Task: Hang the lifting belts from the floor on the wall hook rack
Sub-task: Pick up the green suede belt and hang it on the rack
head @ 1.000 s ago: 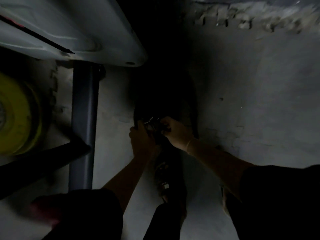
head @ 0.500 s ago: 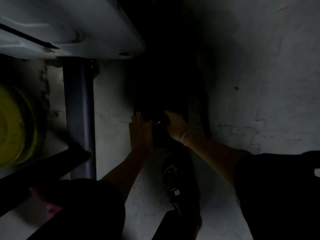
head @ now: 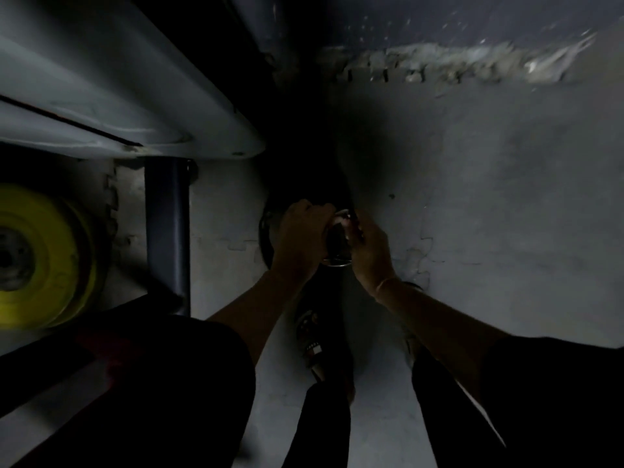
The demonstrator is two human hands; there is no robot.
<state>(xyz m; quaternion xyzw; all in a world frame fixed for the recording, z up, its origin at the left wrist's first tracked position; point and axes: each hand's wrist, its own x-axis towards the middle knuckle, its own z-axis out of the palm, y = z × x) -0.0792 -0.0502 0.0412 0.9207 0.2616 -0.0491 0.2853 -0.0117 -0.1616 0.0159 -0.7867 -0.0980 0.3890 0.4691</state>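
Observation:
The scene is very dark. A black lifting belt point(head: 336, 243) with a metal buckle ring sits low over the grey mat floor, between both hands. My left hand point(head: 300, 231) grips its left side with closed fingers. My right hand point(head: 368, 251) is closed on its right side by the buckle. The rest of the belt curves off to the left in shadow and is hard to make out. No wall hook rack is in sight.
A pale padded bench point(head: 118, 96) on a dark post point(head: 167, 238) stands at the left. Yellow weight plates point(head: 44, 258) lie further left. My sandalled foot point(head: 314, 346) is just below the hands. Interlocking grey floor mat point(head: 489, 214) spreads to the right.
The view has shifted. Both hands stay on the belt, and the metal buckle ring shows more plainly between them now.

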